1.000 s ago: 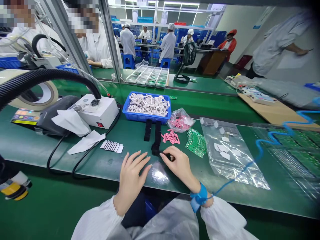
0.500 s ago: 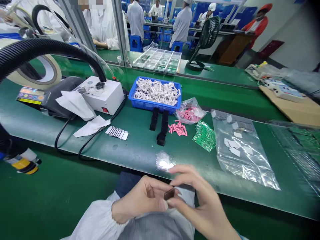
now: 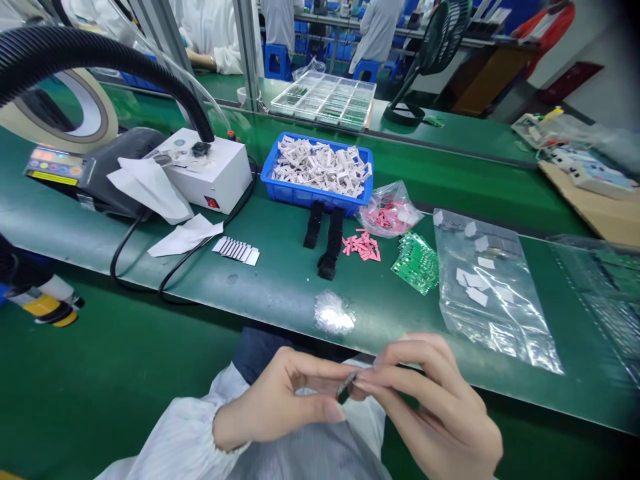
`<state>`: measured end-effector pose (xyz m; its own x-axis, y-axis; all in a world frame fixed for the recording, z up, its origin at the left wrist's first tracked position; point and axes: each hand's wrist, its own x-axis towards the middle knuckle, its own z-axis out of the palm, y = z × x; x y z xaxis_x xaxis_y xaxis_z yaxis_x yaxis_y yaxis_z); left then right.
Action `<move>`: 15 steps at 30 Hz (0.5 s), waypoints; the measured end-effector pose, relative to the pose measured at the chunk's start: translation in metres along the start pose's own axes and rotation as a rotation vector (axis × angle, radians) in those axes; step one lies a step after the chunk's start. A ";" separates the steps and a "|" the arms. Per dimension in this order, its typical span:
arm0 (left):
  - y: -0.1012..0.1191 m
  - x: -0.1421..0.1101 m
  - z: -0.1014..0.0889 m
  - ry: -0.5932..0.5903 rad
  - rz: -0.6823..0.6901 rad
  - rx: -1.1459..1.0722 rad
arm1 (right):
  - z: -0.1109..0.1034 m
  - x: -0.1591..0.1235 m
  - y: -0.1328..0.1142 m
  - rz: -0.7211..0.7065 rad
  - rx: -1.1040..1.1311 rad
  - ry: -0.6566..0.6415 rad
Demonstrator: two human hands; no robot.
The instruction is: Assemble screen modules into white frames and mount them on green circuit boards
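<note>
Flat clear bag: white slips, in or on it, can't tell. Blue bin: heaped with white parts. My left hand and right hand pinch narrow, small dark piece held between them. Probably light and stiff, maybe fragile; I'd grip its edges.

the site is identified as an electronics assembly workshop. green printed circuit boards are laid on a long green workbench. white parts are held in bulk in a blue bin, and a clear compartment tray is placed behind it. a black corrugated hose is suspended over the bench. white coats are worn by co-workers; blue stools are positioned at the benches beyond.
</note>
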<state>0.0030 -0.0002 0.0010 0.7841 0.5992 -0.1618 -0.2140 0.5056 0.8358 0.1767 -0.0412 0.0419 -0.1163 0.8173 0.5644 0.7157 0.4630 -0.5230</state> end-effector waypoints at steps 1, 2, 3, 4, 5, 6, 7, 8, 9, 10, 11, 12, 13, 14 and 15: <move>0.001 0.000 0.000 0.003 -0.002 0.017 | 0.000 0.000 0.000 -0.006 -0.004 -0.007; 0.001 -0.001 0.000 0.002 -0.004 0.034 | -0.001 0.001 0.000 -0.007 -0.006 -0.014; 0.001 -0.001 0.000 0.003 -0.009 0.049 | -0.001 0.001 0.001 -0.006 -0.004 -0.016; 0.001 -0.002 0.000 0.005 -0.013 0.063 | -0.001 0.001 0.001 -0.003 -0.001 -0.020; 0.001 -0.002 0.000 0.006 -0.014 0.076 | -0.001 0.002 0.001 0.000 0.008 -0.023; 0.002 -0.002 0.000 0.008 -0.010 0.089 | -0.001 0.002 0.001 -0.001 0.020 -0.025; 0.002 -0.003 0.000 0.012 -0.001 0.105 | -0.001 0.003 0.002 -0.005 0.036 -0.025; 0.003 -0.003 0.000 0.014 0.014 0.126 | 0.000 0.003 0.002 -0.014 0.053 -0.028; 0.004 -0.003 0.000 0.016 0.033 0.150 | 0.000 0.004 0.003 -0.024 0.071 -0.033; 0.006 -0.003 0.000 0.018 0.055 0.177 | 0.000 0.004 0.003 -0.031 0.090 -0.039; 0.007 -0.004 0.001 0.023 0.074 0.203 | 0.000 0.004 0.003 -0.035 0.107 -0.044; 0.008 -0.004 0.001 0.031 0.088 0.225 | 0.001 0.005 0.004 -0.032 0.121 -0.050; 0.009 -0.004 0.002 0.036 0.096 0.245 | 0.001 0.004 0.004 -0.029 0.133 -0.054; 0.009 -0.005 0.002 0.046 0.102 0.264 | 0.001 0.004 0.005 -0.025 0.143 -0.056; 0.009 -0.005 0.002 0.057 0.105 0.285 | 0.001 0.004 0.005 -0.020 0.152 -0.059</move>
<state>-0.0018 -0.0005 0.0107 0.7306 0.6769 -0.0894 -0.1135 0.2495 0.9617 0.1792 -0.0352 0.0402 -0.1730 0.8241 0.5394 0.6007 0.5223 -0.6053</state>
